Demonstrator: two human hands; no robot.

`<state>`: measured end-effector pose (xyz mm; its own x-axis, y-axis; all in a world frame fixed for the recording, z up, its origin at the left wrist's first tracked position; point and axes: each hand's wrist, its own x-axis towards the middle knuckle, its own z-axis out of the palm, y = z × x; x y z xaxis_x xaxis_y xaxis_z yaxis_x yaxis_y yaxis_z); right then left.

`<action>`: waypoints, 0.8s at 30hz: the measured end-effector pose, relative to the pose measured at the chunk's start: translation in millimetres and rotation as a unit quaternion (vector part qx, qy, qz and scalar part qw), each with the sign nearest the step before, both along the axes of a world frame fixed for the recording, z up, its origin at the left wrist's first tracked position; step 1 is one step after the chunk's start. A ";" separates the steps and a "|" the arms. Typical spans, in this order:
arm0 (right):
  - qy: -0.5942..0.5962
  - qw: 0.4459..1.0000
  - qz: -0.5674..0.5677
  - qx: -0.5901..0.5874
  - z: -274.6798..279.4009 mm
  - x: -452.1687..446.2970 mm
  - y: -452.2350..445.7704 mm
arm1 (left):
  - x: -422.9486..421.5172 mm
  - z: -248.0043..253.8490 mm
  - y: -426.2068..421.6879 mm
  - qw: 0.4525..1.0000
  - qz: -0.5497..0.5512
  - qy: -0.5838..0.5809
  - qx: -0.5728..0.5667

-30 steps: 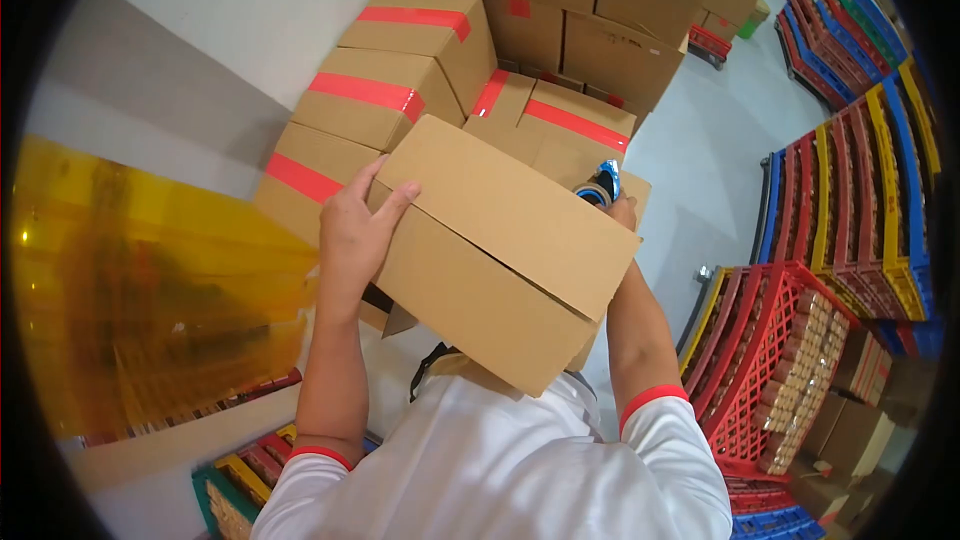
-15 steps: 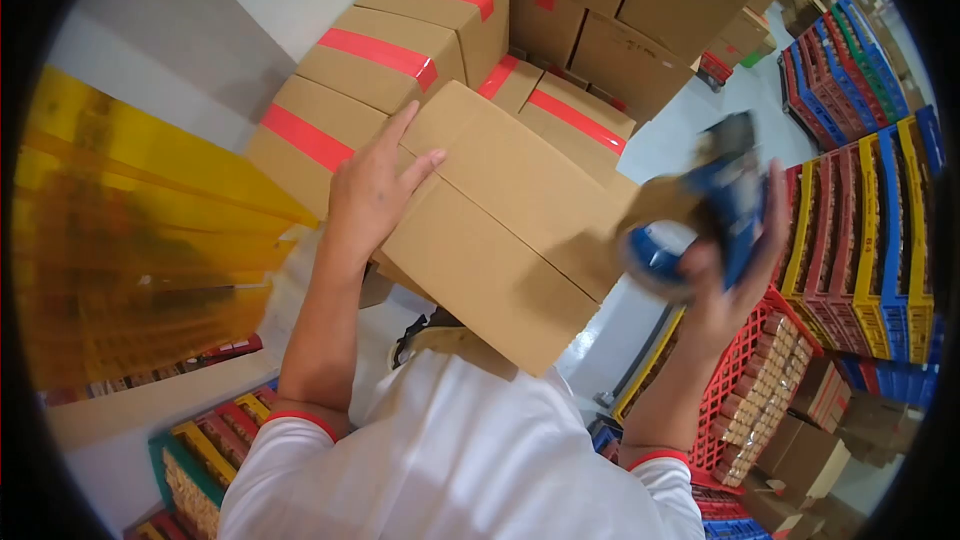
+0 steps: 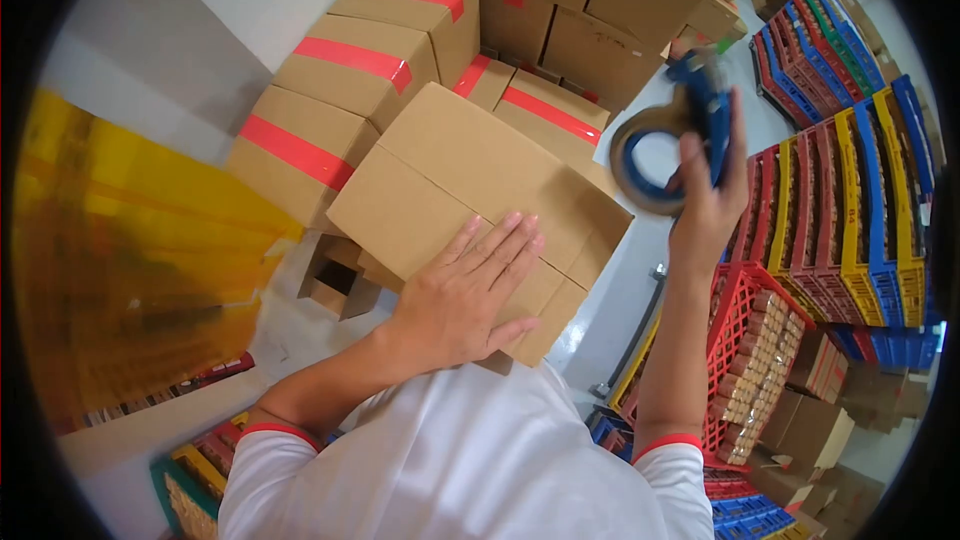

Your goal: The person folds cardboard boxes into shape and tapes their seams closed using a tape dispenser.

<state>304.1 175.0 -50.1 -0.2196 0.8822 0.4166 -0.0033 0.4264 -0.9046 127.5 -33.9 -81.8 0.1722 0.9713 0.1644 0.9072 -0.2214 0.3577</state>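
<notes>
A cardboard box [image 3: 455,170] with its top flaps folded together stands in front of me, the seam between the flaps bare of tape. My left hand [image 3: 462,290] lies flat across the near part of the lid, fingers stretched out over the seam. To the right of the box, in the air, my right hand [image 3: 708,195] grips a blue tape dispenser [image 3: 705,90] loaded with a roll of tape [image 3: 650,160]. The dispenser is slightly smeared by motion and apart from the box.
Boxes sealed with red tape [image 3: 350,60] are stacked behind and to the left. Plain cartons [image 3: 600,50] rise at the back. On the right stand stacked coloured crates [image 3: 850,210] and a red crate [image 3: 735,340] of packed goods. A yellow translucent curtain [image 3: 130,260] hangs at left.
My left hand has moved from the far left edge of the box to lie flat over the near flaps. My right hand has raised the tape dispenser up and slightly left.
</notes>
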 end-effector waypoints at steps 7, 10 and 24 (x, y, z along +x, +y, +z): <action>-0.143 0.988 0.051 0.012 -0.9 -3.3 9.2 | 2.2 -8.4 1.8 0.998 0.024 0.028 0.048; -0.224 0.961 0.102 0.129 23.0 2.7 -46.6 | 3.5 -7.4 3.4 0.998 0.046 -0.012 0.049; -0.289 0.908 0.092 0.289 -11.8 28.3 -106.2 | -75.9 13.6 11.2 0.758 0.075 -0.600 -0.244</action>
